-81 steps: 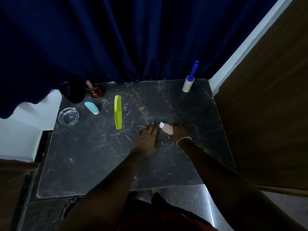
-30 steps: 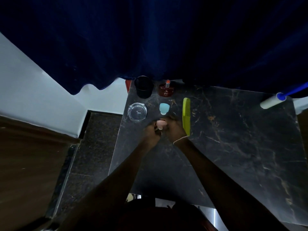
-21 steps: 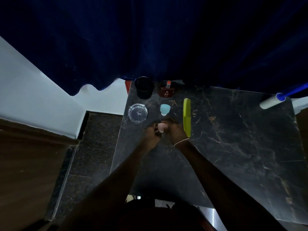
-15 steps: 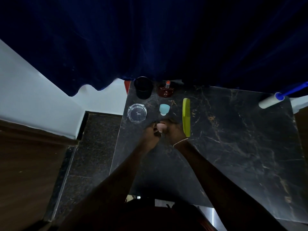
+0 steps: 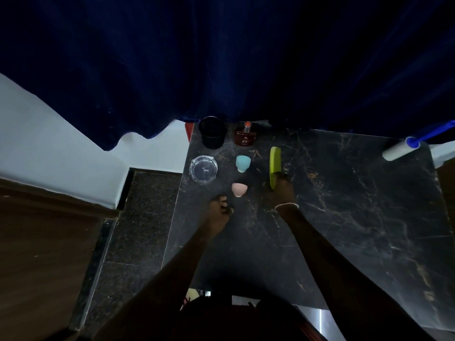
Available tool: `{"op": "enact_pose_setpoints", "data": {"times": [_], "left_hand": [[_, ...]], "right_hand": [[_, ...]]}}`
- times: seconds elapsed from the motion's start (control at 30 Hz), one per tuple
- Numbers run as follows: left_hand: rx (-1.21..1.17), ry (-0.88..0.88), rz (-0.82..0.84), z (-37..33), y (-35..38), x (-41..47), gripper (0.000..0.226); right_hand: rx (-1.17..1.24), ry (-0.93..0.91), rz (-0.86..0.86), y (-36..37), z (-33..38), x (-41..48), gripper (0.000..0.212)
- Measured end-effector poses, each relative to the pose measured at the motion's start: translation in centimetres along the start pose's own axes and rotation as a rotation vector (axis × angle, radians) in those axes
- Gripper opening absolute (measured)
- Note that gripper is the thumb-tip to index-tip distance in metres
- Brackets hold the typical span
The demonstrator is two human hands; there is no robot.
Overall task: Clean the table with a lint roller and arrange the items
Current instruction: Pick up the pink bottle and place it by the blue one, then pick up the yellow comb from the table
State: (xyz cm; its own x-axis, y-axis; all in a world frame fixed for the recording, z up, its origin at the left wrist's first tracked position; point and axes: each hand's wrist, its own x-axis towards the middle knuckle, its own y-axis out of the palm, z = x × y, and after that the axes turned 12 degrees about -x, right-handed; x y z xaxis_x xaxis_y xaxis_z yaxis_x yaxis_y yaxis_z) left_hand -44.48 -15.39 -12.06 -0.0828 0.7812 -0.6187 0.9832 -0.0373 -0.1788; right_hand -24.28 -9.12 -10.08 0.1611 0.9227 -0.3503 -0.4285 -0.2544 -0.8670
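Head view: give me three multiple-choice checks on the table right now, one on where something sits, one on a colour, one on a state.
1. Where is the lint roller?
A. at the far right corner of the table
B. beside the glass ashtray
C. in the left hand

2. What colour is the comb?
A. blue
B. yellow-green
C. red

3. What is the state of the pink sponge?
A. gripped by both hands
B. inside the black cup
C. standing free on the table, no hand on it

Answers:
1. A: it lies at the table's far right corner, apart from the other items.
2. B: it is bright yellow-green, and the right hand is at its near end.
3. C: it sits just nearer than the blue sponge, and the left hand is clear of it.
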Motion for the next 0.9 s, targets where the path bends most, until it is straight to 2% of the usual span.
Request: {"op": "enact_pose_setpoints", "data": {"times": [0.07, 0.17, 0.43, 0.6, 0.67, 0.8, 0.9], "left_hand": [[0.086, 0.002, 0.020, 0.7, 0.2, -0.6, 0.045], [0.120, -0.013, 0.048, 1.0, 0.8, -1.5, 0.038], [0.175, 0.029, 0.065, 0.9, 3.0, -2.9, 0.032], [0.227, 0.066, 0.117, 0.2, 4.6, -3.9, 0.027], [0.252, 0.061, 0.156, -0.2, 5.5, -4.6, 0.033], [0.244, 0.084, 0.178, -1.1, 8.3, -5.2, 0.040], [0.218, 0.185, 0.194, -1.9, 10.5, -5.5, 0.063]], "right_hand": [[-0.071, 0.101, 0.035, 0.4, -0.2, 0.1, 0.060], [-0.185, 0.126, 0.099, 0.8, -0.2, 0.2, 0.070], [-0.361, 0.155, 0.039, 0.4, 0.2, 0.4, 0.048], [-0.458, 0.128, -0.021, -0.1, -2.1, -0.6, 0.039], [-0.420, 0.134, -0.009, -0.7, -3.9, -1.0, 0.035], [-0.164, 0.183, 0.026, -2.1, -7.3, -2.0, 0.030], [-0.137, 0.088, 0.029, -3.4, -10.0, -3.1, 0.029]]}}
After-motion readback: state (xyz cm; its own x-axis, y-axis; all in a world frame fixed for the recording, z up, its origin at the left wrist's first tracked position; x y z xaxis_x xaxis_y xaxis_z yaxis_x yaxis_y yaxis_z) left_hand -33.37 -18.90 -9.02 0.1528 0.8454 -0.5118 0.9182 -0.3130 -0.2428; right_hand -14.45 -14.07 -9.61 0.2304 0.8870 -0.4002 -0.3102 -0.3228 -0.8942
